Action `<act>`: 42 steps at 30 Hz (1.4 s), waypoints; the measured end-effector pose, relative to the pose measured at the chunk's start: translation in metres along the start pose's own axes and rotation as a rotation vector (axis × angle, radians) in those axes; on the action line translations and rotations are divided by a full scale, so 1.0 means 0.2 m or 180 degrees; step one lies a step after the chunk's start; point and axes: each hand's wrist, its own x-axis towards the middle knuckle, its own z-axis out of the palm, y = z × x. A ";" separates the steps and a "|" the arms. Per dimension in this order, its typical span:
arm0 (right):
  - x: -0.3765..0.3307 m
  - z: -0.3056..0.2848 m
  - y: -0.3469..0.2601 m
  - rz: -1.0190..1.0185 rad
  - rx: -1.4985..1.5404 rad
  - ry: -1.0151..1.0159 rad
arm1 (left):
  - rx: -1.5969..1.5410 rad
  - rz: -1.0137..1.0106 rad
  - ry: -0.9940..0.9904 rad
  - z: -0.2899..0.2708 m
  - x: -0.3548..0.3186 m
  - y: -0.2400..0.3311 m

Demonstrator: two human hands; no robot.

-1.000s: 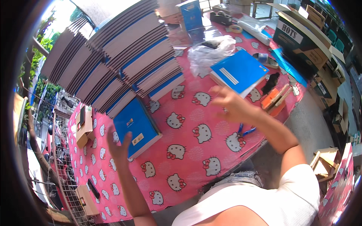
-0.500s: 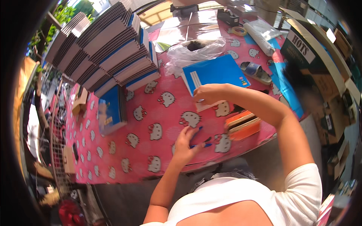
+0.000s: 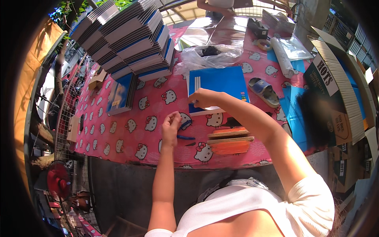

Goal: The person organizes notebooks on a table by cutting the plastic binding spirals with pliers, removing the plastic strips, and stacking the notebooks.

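Observation:
A blue-covered notebook (image 3: 221, 82) with white sheets beneath lies on the pink cat-print tablecloth. My right hand (image 3: 206, 98) is closed in a pinch over its lower left corner; whatever the fingertips hold is hidden. Just left and nearer, my left hand (image 3: 170, 125) is raised with its fingertips drawn together, and anything between them is too small to make out. Blue-handled pliers (image 3: 185, 138) lie on the cloth right beside my left hand. An orange-sided wooden block (image 3: 230, 145) sits in front of the notebook, below my right forearm.
Tall stacks of notebooks (image 3: 130, 43) stand at the far left, with a lower blue pile (image 3: 121, 94) before them. Beyond the notebook lies a clear plastic bag (image 3: 185, 57). A slipper (image 3: 264, 91), tape roll (image 3: 263, 44) and cardboard box (image 3: 335, 91) are at right. Another person (image 3: 221, 6) is across the table.
My left hand's fingers, spread before, have come together, and the hand has moved up toward my right hand. My right hand stays by the notebook's corner. The whole view has shifted.

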 end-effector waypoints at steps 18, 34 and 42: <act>-0.72 -0.34 -0.01 0.1272 0.2660 0.2564 | -0.0435 0.1565 -0.0434 0.19 0.38 0.46; -1.34 -0.07 -0.40 0.1203 0.1678 0.3174 | -0.0970 0.2032 -0.1135 0.33 -0.31 0.41; -1.37 0.31 -0.42 0.1474 -0.0015 0.2551 | 0.1124 0.1969 0.0630 0.38 -0.44 0.30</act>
